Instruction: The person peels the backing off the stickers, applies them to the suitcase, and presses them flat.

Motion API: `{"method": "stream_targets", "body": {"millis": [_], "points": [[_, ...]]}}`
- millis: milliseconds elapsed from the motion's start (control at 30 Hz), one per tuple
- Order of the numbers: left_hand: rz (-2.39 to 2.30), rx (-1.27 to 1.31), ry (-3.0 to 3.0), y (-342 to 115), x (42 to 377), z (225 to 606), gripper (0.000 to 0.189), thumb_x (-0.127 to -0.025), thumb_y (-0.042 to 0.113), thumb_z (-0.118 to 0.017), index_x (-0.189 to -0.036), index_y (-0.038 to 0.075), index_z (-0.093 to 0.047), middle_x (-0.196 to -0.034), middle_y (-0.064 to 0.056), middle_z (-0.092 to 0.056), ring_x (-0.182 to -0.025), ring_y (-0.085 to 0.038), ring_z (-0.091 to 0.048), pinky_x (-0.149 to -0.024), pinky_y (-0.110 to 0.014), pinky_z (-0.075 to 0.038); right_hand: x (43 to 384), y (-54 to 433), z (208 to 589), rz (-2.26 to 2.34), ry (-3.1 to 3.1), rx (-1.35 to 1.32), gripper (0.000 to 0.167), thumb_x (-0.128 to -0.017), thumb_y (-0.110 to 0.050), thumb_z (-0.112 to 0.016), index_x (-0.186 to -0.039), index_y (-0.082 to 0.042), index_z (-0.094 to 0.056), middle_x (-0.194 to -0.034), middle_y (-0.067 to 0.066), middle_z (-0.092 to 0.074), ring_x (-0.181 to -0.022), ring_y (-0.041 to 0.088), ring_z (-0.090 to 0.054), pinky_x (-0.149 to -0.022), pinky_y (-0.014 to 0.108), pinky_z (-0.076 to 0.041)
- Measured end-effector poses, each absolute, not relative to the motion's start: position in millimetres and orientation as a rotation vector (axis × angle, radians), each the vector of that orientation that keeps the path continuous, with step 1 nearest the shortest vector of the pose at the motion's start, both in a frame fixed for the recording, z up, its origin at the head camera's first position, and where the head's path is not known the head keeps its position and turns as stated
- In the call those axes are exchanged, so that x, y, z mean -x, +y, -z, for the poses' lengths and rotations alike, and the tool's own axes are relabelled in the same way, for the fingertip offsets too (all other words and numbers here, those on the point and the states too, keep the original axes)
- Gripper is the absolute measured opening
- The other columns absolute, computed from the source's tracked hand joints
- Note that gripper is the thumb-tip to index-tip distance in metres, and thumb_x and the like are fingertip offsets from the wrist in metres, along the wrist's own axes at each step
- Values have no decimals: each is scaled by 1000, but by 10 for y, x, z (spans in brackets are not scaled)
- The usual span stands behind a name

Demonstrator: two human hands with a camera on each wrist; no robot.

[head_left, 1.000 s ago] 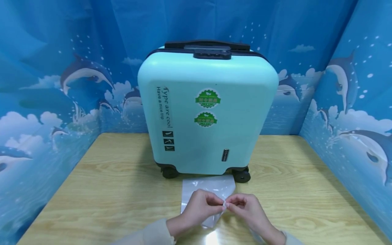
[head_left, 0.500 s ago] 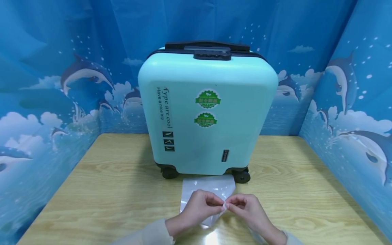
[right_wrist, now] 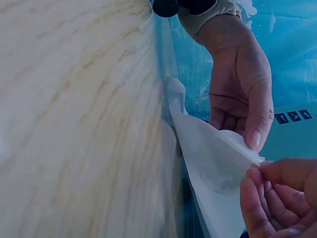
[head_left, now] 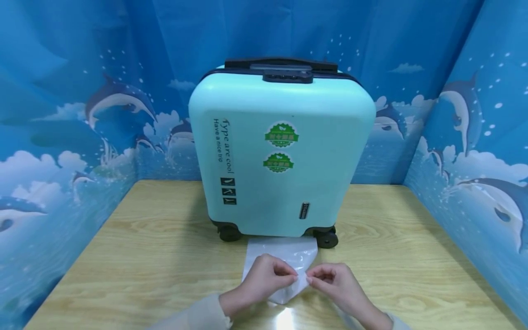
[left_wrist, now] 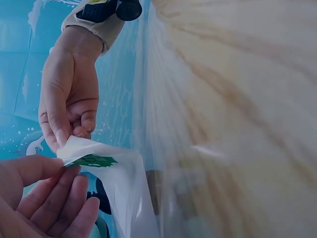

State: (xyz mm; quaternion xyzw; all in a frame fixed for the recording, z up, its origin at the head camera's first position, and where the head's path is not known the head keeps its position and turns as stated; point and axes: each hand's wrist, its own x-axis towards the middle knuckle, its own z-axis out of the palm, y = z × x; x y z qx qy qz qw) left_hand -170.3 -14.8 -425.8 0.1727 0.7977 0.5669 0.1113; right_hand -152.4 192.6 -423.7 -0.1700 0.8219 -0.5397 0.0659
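A glossy white sticker sheet (head_left: 284, 256) lies at the foot of a mint suitcase (head_left: 284, 174), its near right part lifted between both hands. My left hand (head_left: 264, 279) pinches the sheet near that raised edge with thumb and forefinger. Just to its right, my right hand (head_left: 336, 284) pinches the corner. Under the bent edge in the left wrist view, a green jagged print (left_wrist: 94, 161) shows on the sheet. The right wrist view has the pale sheet (right_wrist: 213, 158) stretched up to both sets of fingertips.
Two green badge stickers (head_left: 282, 134) and dark lettering are on the suitcase front, which stands upright on black wheels (head_left: 326, 239). The wooden table (head_left: 156, 256) is bounded by blue dolphin-print curtains (head_left: 173, 91) at the back and sides.
The fingertips, which met at the corner before, have drawn slightly apart, the left hand going left and the right hand a little right. A strip of sheet now shows between them.
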Motion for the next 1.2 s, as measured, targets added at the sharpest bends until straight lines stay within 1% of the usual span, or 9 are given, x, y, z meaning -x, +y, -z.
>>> {"method": "stream_targets", "body": {"millis": [267,433,600,733,900,1200], "points": [[-1622,-474,2372,-199,1746,4244,5,-77,11,-75,-80,7,-74,-72,5,-70,-68,-5,-62,-65,-19,-52,1526,1980,4248,1649,2422,516,15,-86,-9,-67,-93,5,-68,-87,14,-70,-74,6,-65,-67,22,-56],[-1635,-517,2389,-249,1769,4224,5,-76,10,-75,-79,6,-73,-72,3,-70,-66,-5,-62,-63,-18,-52,1515,2001,4276,1687,2418,564,15,-86,-7,-66,-91,8,-67,-85,15,-70,-72,9,-66,-65,25,-57],[-1638,-534,2400,-297,1785,4201,3,-76,10,-74,-79,7,-73,-72,1,-71,-65,-5,-61,-63,-18,-52,1519,2014,4294,1707,2402,562,16,-86,-5,-66,-91,10,-66,-83,16,-70,-71,6,-65,-65,25,-57],[-1608,-498,2409,-328,1794,4166,3,-76,11,-75,-79,9,-73,-73,3,-70,-66,-7,-61,-62,-19,-51,1519,2023,4306,1701,2404,561,16,-85,-6,-66,-91,10,-66,-82,14,-70,-70,4,-64,-64,25,-57],[-1573,-436,2410,-360,1817,4118,3,-77,14,-75,-79,12,-73,-74,5,-69,-71,-9,-60,-62,-21,-51,1508,2031,4311,1673,2416,535,16,-85,-8,-67,-90,8,-67,-80,12,-70,-68,4,-63,-63,25,-56],[-1552,-452,2424,-429,1881,4072,3,-77,13,-75,-79,10,-74,-74,4,-69,-70,-9,-58,-61,-22,-49,1501,2030,4305,1644,2416,456,17,-84,-9,-68,-91,7,-68,-80,13,-70,-67,5,-62,-62,24,-55]]}}
